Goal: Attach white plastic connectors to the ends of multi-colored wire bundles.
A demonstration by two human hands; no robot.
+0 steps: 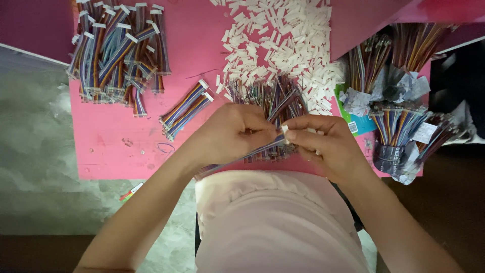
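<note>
My left hand point(232, 135) pinches a flat multicoloured ribbon cable point(230, 163) that runs from my fingers down-left across my lap. My right hand point(323, 142) meets it at the cable's end, fingertips closed on a small white plastic connector point(285, 129). Both hands hover over a loose heap of bare-ended coloured cables point(270, 96) on the pink board point(111, 141). Just beyond lies a big scatter of white connectors point(283, 40).
A stack of finished cables with white plugs point(118, 50) lies at the board's far left, with one more small bundle point(186, 108) nearer me. Paper-wrapped wire bundles point(399, 126) crowd the right edge. Grey stone floor point(35, 151) lies to the left.
</note>
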